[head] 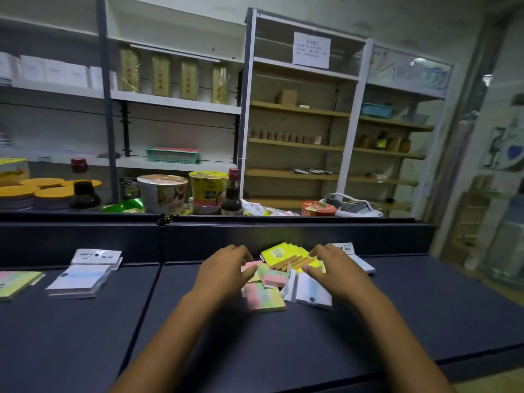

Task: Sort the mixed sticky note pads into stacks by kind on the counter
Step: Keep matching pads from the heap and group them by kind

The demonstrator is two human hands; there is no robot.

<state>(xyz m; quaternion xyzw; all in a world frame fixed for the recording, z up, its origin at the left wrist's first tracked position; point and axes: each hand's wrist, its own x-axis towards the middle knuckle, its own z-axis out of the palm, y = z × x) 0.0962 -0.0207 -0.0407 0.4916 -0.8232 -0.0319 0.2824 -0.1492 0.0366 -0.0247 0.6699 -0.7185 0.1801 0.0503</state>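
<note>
On a dark counter (368, 321) before stockroom shelves (175, 103), left hand (224, 272) and right hand (334, 269), fingers spread, hover over mixed sticky-note pads (265, 299); sorted stacks (82, 276) lie at nine o'clock.

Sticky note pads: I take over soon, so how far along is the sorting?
Done: a white pad stack and a pastel stack sit apart at left. In hand: left hand and right hand reach over the mixed pile. Left: yellow pads, pastel and white ones remain unsorted.

Bare counter (283, 344) lies before the mixed pads (279, 275); a dark back wall (283, 234) blocks behind.
</note>
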